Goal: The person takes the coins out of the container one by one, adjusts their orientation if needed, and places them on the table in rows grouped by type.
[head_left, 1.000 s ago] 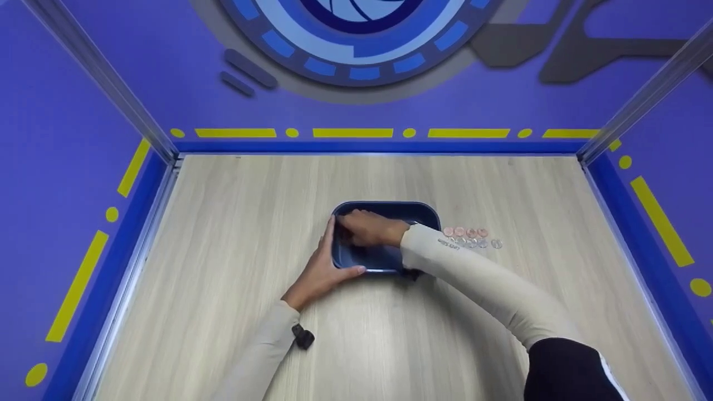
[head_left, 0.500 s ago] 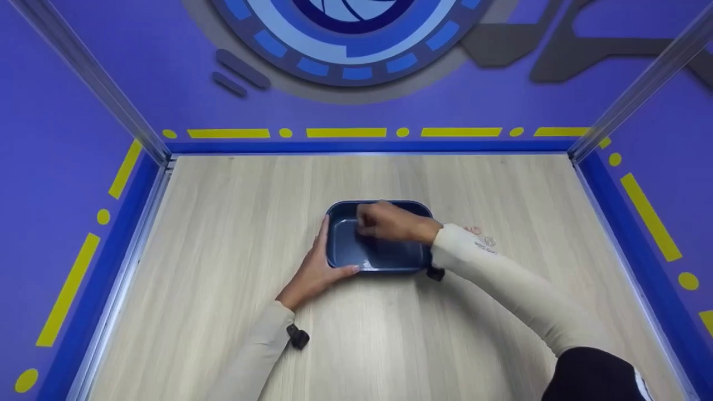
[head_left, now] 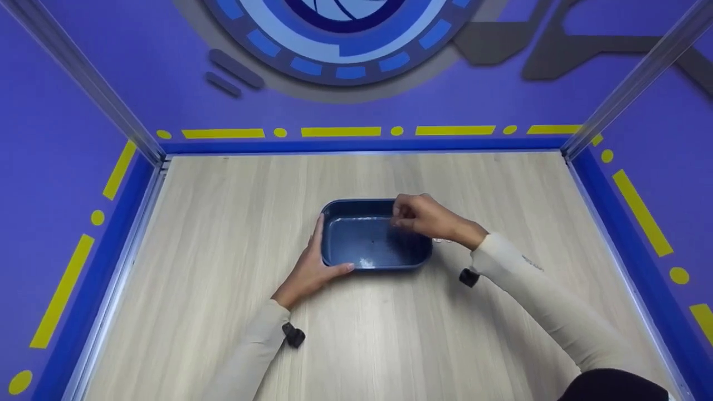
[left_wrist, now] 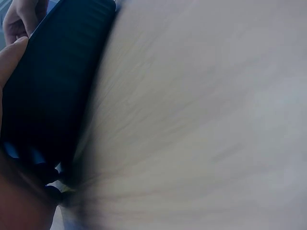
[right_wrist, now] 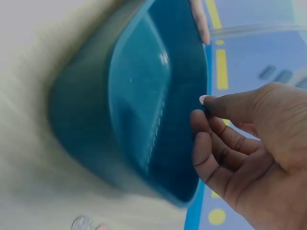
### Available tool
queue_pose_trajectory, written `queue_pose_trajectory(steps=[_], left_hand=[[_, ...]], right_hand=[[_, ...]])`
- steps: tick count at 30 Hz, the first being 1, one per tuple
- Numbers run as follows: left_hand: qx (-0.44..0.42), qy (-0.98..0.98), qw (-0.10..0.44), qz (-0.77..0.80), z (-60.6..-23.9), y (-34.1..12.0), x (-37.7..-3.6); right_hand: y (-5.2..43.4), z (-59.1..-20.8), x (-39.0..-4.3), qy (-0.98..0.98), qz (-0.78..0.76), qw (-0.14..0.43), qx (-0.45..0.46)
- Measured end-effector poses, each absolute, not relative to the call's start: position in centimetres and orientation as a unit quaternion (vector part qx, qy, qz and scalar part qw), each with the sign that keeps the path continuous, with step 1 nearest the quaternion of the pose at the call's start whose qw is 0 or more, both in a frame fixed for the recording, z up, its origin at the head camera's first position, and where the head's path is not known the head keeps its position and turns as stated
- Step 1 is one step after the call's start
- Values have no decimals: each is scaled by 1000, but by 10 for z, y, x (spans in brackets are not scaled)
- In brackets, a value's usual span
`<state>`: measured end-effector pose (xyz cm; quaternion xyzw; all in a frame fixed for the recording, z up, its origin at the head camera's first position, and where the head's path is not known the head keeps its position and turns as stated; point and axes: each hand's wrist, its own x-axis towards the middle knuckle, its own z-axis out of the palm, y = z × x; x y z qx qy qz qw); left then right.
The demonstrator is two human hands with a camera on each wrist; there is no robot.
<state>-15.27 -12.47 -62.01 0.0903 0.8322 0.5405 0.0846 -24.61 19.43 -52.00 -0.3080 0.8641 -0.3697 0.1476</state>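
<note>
My left hand point(head_left: 309, 273) holds the near left corner of a dark blue, rounded rectangular plastic box point(head_left: 367, 268), its thumb along the near side and its fingers along the left wall. Over the box's right end hovers my right hand point(head_left: 426, 214); in the right wrist view its fingers point(right_wrist: 202, 146) are loosely bent with nothing showing between them. The box floor looks bare apart from a tiny dark speck. Beyond the box's right wall lie coins point(head_left: 440, 240), mostly hidden by the right hand; a silver coin point(right_wrist: 82, 223) and a copper coin point(right_wrist: 101, 227) show in the right wrist view.
The box stands on a light wood table point(head_left: 356, 345). A blue back wall point(head_left: 356, 114) with yellow marks and side walls enclose it. A small black device point(head_left: 293, 335) is on the left wrist, another black device point(head_left: 469, 277) on the right.
My right hand has come from the box's left end rightward to its right end, uncovering the box floor and covering most of the coins. My left hand keeps its hold; the head view has shifted slightly.
</note>
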Motion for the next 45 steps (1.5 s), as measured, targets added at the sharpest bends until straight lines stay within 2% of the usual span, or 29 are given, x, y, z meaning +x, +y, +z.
queue_pose_trajectory(steps=[15,24,33,45], left_hand=[[78,829,99,545,-620,-123,-152],[82,829,96,545,-619,-124,-152],[79,831,94,543,-620,-124,-152],[86,827,97,547,-621,-125,-152]], right_hand=[[258,-529,-232,853,-459,130,-212],[295,-546,-229,885,-425,91,-168],[328,-568,-223,888,-433,91,-124],[357,-578,-219,895,-428,85,-89]])
